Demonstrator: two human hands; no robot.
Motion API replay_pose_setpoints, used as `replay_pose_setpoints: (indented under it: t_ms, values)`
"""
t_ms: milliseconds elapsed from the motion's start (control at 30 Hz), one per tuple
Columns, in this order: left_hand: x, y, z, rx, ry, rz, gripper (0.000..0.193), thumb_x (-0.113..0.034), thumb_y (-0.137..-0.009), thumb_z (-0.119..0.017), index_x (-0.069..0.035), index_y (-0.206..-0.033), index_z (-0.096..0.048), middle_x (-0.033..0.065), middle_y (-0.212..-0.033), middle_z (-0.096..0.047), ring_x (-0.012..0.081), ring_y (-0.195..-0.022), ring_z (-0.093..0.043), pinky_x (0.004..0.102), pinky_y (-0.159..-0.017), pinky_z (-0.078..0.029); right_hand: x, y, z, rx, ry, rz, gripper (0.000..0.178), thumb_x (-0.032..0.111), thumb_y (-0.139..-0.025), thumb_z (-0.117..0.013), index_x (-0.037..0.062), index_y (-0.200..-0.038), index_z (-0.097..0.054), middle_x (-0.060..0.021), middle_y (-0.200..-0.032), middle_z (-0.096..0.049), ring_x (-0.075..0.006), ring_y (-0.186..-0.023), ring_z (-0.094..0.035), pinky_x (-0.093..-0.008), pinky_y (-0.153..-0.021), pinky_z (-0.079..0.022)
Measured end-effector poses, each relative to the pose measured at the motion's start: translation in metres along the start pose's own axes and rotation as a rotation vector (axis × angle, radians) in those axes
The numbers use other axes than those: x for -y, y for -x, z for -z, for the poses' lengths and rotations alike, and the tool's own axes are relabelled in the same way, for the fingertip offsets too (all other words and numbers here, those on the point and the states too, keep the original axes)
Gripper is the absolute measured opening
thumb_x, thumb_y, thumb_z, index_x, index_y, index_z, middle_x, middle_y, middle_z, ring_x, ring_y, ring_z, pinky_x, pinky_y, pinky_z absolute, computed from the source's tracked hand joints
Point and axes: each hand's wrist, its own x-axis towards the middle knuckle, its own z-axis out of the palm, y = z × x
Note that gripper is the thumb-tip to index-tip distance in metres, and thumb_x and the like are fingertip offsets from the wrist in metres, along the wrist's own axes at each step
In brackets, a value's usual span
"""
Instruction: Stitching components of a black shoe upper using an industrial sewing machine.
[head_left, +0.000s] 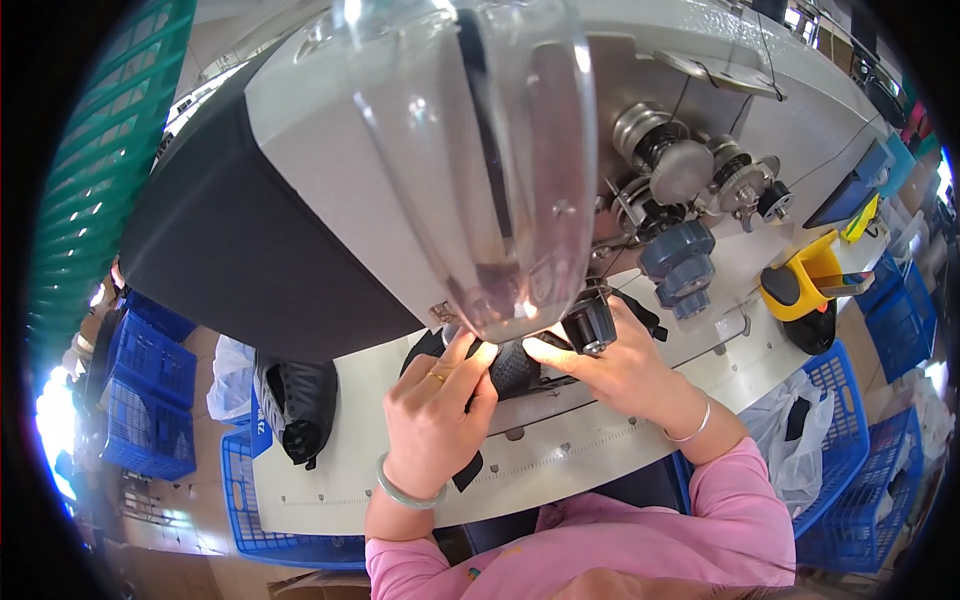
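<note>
A black textured shoe upper (515,371) lies on the bed of a sewing machine (360,210), beneath its clear plastic guard (520,190). My left hand (440,400) has its fingers drawn together and pressed onto the left side of the upper. From the right, my right hand (625,365) grips the piece, thumb stretched toward the lit needle area and fingers behind a black knob (590,325). The guard and machine head hide the needle and part of the upper. Left of my hands, a black and grey shoe (297,400) stands on the white table (380,490).
Thread tension dials (680,170) stick out from the machine's right side. A yellow holder (800,280) and a dark shoe part (810,328) sit at the table's right. Blue baskets (845,415) with plastic bags flank the table; blue crates (150,400) stand at far left.
</note>
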Motion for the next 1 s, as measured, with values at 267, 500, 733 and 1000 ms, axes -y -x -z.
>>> replay_pose_setpoints:
  t_ms: [267,500,733,1000]
  values:
    - [0.005,0.000,-0.004,-0.058,-0.047,-0.082,0.021,-0.002,-0.067,-0.070,-0.006,-0.088,-0.071,0.0132,-0.107,-0.072,0.0183,-0.058,-0.055,0.0286,-0.052,-0.048,0.000,-0.001,-0.001,0.004,0.003,0.002,0.051,-0.001,-0.062,-0.063,0.0115,-0.111,-0.071,-0.0092,-0.114,-0.068,-0.0295,-0.101,-0.065,-0.0454,-0.090,-0.048]
    - [0.006,0.005,0.015,-0.038,0.277,-0.083,0.020,-0.005,-0.071,-0.075,-0.004,-0.090,-0.071,0.0120,-0.103,-0.073,0.0224,-0.066,-0.062,0.0308,-0.058,-0.051,0.013,0.006,0.007,-0.027,0.065,0.034,0.032,0.012,-0.068,-0.070,0.0159,-0.100,-0.073,-0.0036,-0.105,-0.068,-0.0256,-0.106,-0.063,-0.0439,-0.089,-0.051]
    - [0.035,-0.009,-0.013,0.103,0.422,0.226,0.048,-0.022,-0.072,-0.085,0.003,-0.108,-0.063,0.0158,-0.092,-0.066,0.0293,-0.079,-0.064,0.0380,-0.071,-0.052,0.072,0.041,-0.012,0.343,-0.015,0.020,0.034,0.016,-0.082,-0.062,0.0188,-0.114,-0.070,-0.0047,-0.127,-0.063,-0.0226,-0.118,-0.060,-0.0403,-0.094,-0.051]
    - [0.069,-0.001,0.023,0.180,0.868,0.546,0.058,-0.004,-0.071,-0.084,0.001,-0.123,-0.057,0.0100,-0.108,-0.066,0.0228,-0.107,-0.064,0.0345,-0.084,-0.054,0.049,0.034,-0.007,0.651,-0.158,-0.184,0.031,0.021,-0.083,-0.071,0.0126,-0.113,-0.068,-0.0078,-0.114,-0.069,-0.0235,-0.102,-0.067,-0.0363,-0.087,-0.053]
